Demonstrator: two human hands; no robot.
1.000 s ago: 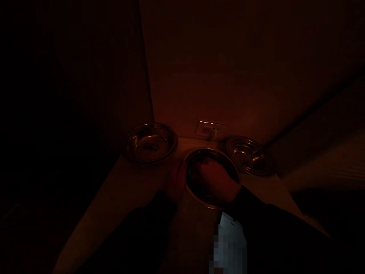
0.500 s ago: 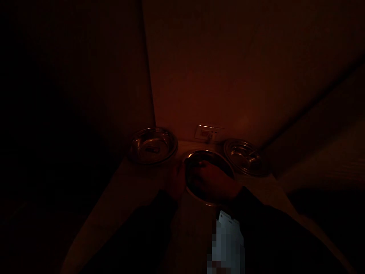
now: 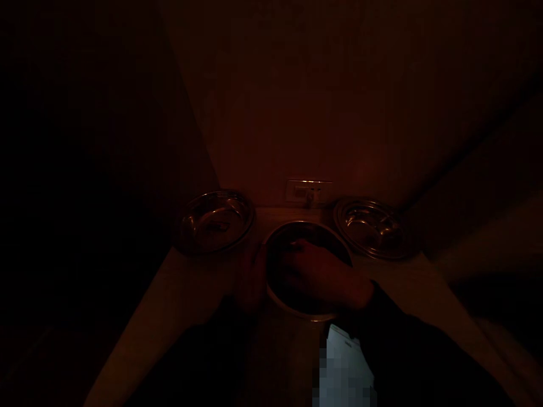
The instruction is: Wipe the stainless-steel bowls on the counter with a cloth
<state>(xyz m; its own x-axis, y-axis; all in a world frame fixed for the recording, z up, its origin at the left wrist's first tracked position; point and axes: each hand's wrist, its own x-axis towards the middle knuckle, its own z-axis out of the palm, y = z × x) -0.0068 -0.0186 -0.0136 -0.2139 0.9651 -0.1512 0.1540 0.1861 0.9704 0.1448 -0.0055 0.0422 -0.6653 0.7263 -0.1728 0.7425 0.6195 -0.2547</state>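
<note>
A round metal bowl [image 3: 314,317] with a bright rim stands in the middle of a small wooden table. My left hand [image 3: 250,277] is against its left side and appears to hold it near the rim; darkness blurs the fingers. Reaching into the bowl from the right, my right hand [image 3: 324,274] has its fingers bent down and closed in the dark interior. What lies in the bowl, and what those fingers hold, I cannot make out.
Metal dishes flank the bowl: a wide one at the back left [image 3: 212,249] with a small dark patch inside, and a stack at the back right [image 3: 369,249]. A wall socket [image 3: 309,192] with a plug sits behind. A pale, partly pixelated card [image 3: 345,362] shows below my right wrist.
The view has moved slightly closer, so the dishes appear larger and farther apart. The picture is darker. My hands keep about the same places at the bowl.
</note>
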